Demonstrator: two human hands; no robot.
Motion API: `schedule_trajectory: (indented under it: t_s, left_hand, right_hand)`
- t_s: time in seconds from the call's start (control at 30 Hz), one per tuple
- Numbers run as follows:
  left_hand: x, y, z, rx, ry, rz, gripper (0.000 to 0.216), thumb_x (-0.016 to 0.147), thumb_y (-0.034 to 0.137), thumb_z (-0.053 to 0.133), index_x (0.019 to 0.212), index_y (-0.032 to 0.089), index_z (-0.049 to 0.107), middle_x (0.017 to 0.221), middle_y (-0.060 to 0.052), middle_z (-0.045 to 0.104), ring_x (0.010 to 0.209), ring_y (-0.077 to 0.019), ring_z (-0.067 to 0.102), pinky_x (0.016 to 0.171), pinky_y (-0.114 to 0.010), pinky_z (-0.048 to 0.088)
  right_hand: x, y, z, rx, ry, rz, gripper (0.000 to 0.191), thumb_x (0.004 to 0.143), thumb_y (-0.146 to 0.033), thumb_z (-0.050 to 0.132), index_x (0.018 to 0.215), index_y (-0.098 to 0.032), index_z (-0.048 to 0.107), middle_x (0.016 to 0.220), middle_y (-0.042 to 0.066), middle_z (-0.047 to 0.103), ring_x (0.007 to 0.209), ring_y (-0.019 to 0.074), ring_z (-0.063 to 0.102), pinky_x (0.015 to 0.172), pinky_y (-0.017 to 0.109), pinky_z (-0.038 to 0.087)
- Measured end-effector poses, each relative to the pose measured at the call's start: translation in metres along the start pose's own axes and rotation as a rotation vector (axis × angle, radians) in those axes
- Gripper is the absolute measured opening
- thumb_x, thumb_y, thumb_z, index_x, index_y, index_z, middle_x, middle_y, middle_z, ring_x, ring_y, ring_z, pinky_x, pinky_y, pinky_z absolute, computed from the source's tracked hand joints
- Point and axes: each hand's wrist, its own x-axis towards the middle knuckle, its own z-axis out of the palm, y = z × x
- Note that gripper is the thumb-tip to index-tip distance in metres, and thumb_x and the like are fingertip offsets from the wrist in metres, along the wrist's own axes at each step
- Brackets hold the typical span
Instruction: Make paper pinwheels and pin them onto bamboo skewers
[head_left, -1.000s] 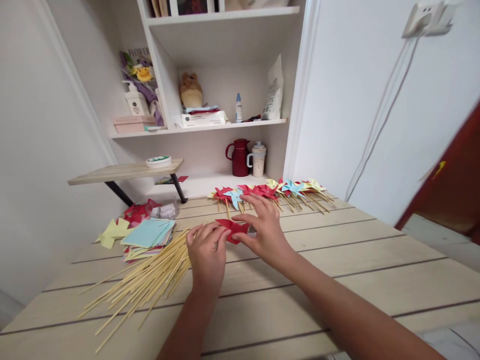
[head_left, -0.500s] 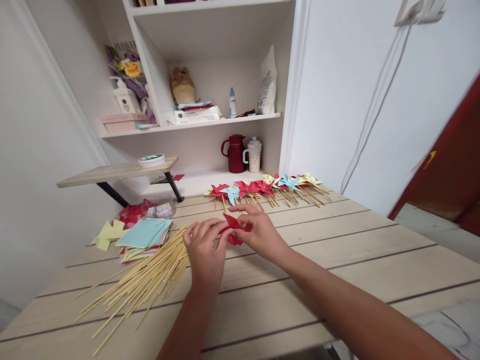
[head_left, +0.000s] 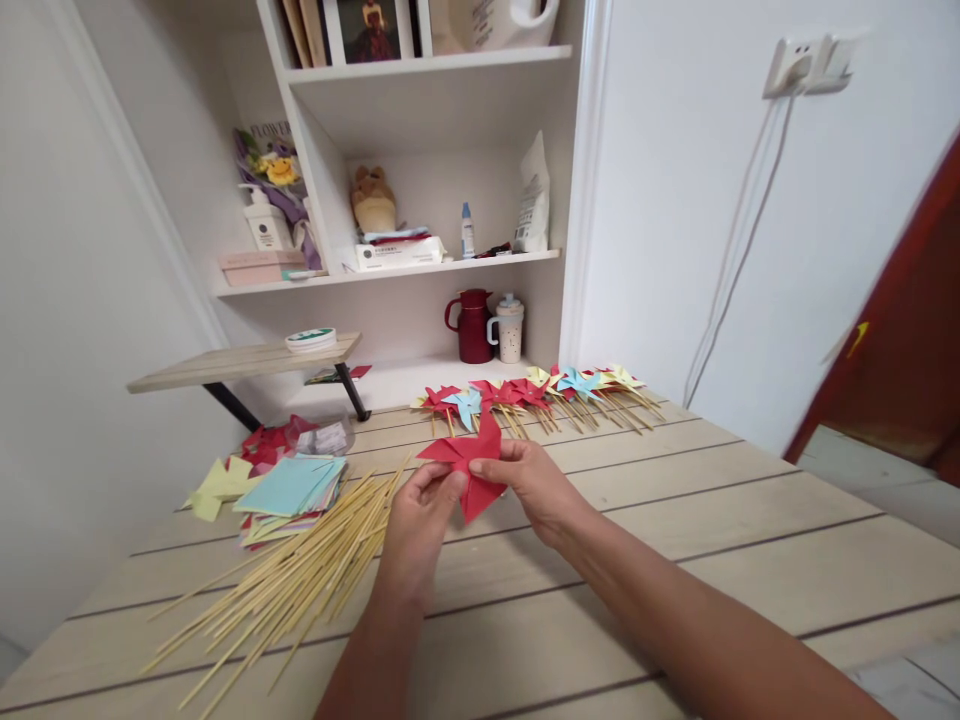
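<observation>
Both hands are up off the counter [head_left: 675, 560], with a red paper pinwheel [head_left: 480, 452] pinched between them. The left hand [head_left: 418, 520] has its grip closed on the near left edge, thumb and fingertips clamped around the folded centre. The right hand [head_left: 529, 482] has its grip clenched on the right side of the same centre. The paper hangs in the air just above the boards, its blades fanned out up and down, and it has no stick on it.

This looks like the shaping stage: the blades are gathered at the middle and held there by finger pressure alone.

Just to the left, touching the counter, lies a loose heap of bamboo sticks [head_left: 300, 575], and beyond it a stack of coloured paper squares [head_left: 289, 485]. Along the far edge runs a row of finished pinwheels [head_left: 525, 392], each on its stick.

As I read it, the next move calls for one hand to keep the centre pinched so the folds don't spring open. That would free the other hand to reach for a stick, and the left is nearer the heap.
</observation>
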Motion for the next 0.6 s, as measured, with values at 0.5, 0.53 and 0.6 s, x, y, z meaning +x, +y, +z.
schedule_trajectory:
  t_s: [0.5,0.53,0.6]
  left_hand:
    - [0.0000,-0.0006,0.0018,-0.066,0.097,-0.062,0.034,0.061,0.037,0.086,0.083,0.013,0.078,0.074,-0.008,0.076,0.072,-0.0201,0.070,0.074,-0.031,0.054]
    - [-0.0001,-0.0008,0.0017,-0.060,0.098,-0.063,0.033,0.061,0.036,0.086,0.082,0.013,0.078,0.073,-0.008,0.076,0.071,-0.0200,0.069,0.073,-0.030,0.054]
    - [-0.0003,-0.0013,0.0016,-0.046,0.089,-0.057,0.032,0.060,0.036,0.087,0.081,0.013,0.078,0.073,-0.007,0.076,0.072,-0.0200,0.070,0.072,-0.030,0.054]
  right_hand:
    - [-0.0031,0.0081,0.0059,0.008,-0.030,0.077,0.025,0.059,-0.030,0.086,0.076,-0.014,0.078,0.074,0.006,0.076,0.065,0.0155,0.064,0.070,0.030,0.047]
    - [-0.0032,0.0085,0.0065,0.006,-0.031,0.077,0.024,0.059,-0.030,0.086,0.076,-0.014,0.078,0.074,0.006,0.076,0.064,0.0154,0.064,0.070,0.030,0.047]
    - [-0.0034,0.0085,0.0074,0.008,-0.036,0.072,0.023,0.059,-0.030,0.086,0.075,-0.014,0.078,0.075,0.006,0.076,0.065,0.0154,0.064,0.070,0.030,0.047]
